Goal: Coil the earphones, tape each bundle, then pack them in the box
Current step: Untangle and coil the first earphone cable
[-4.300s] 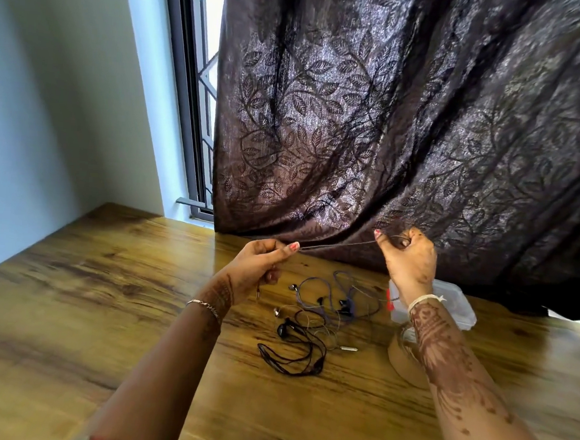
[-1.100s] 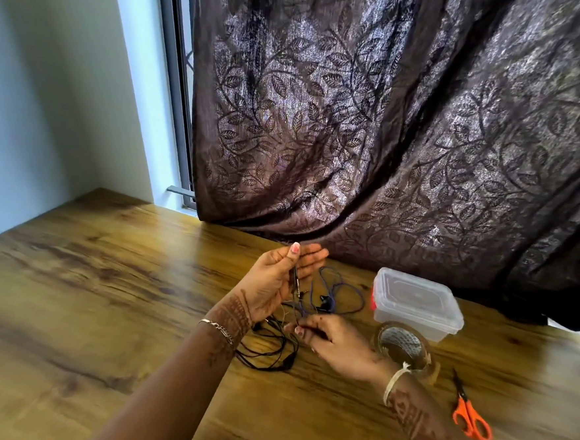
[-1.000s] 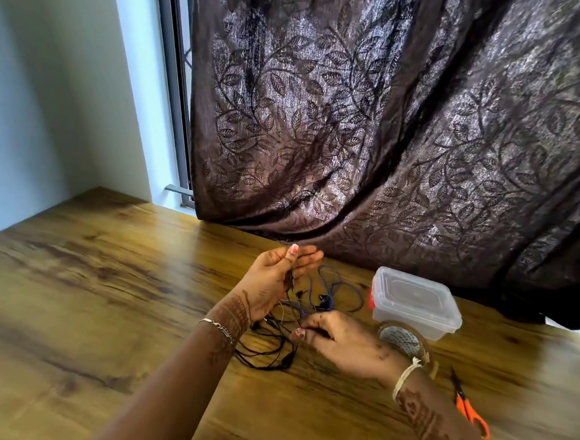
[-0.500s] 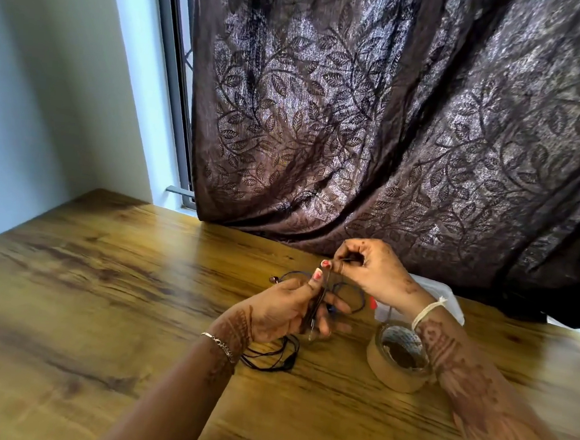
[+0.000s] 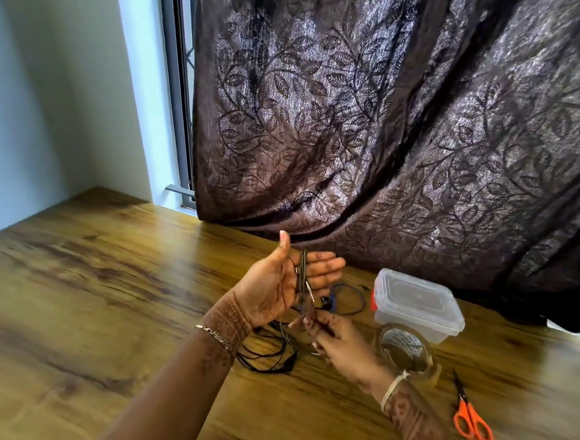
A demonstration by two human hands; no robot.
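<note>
Head view: the left hand (image 5: 275, 287) is held palm-up, its fingers (image 5: 324, 267) straight and the thumb raised. A thin dark earphone cable (image 5: 302, 272) runs upright across the palm in a few close strands, with a small silvery plug hanging against it. Just below, the right hand (image 5: 339, 347) has its fingers curled and pinches the lower end of that cable; the pinch itself is blurred. Under the wrists, black earphones (image 5: 272, 359) lie in a loose tangle on the grainy wooden bench (image 5: 88, 291), partly hidden by the left wrist. Blue earphones (image 5: 348, 297) loop behind the hands. To their right sits a clear, round-cornered plastic box (image 5: 420, 304) with its lid on. A brownish tape roll (image 5: 406, 348) stands just in front of it, and orange-handled scissors (image 5: 471, 425) lie near. A dark leaf-patterned curtain (image 5: 391, 124) hangs behind.
</note>
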